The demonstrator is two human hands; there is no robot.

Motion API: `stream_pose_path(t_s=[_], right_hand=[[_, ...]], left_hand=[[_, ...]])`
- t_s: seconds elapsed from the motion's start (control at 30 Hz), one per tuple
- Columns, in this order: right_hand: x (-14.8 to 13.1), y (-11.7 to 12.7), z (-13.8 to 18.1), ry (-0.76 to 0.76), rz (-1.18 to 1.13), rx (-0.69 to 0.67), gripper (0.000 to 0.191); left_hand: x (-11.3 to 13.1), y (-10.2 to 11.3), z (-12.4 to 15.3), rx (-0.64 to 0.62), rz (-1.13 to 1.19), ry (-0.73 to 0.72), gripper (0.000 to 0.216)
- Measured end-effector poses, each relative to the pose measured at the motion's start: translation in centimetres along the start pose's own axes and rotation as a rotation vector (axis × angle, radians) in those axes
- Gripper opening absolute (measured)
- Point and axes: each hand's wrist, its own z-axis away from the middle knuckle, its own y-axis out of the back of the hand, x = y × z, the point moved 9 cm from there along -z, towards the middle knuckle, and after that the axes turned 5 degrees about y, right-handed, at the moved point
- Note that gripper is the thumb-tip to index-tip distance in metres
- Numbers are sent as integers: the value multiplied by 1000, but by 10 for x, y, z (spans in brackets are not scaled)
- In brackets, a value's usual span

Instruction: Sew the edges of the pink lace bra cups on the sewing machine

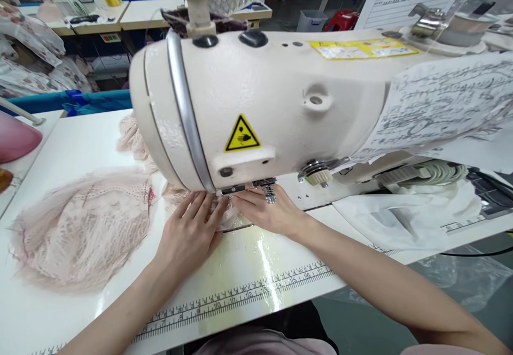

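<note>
Bare hands (188,232) and bare forearms (368,267), pale pink top (266,345), black fabric (310,320) at the lap.

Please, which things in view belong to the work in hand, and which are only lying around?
In use:
sewing machine
pink lace at left hand and right hand
probably the leftmost lace piece

Apparently just lying around:
white cloth
storage bin
red stool
</note>
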Motion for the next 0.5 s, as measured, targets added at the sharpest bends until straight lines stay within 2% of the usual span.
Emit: stream_pose_path(t_s=[0.37,0.5], right_hand=[[2,-5,0,0,136,-116,29],[2,-3,0,-11,112,-58,27]], left_hand=[[-2,-4,-2,2,-30,23,41],[0,-1,-1,40,42,-83,37]])
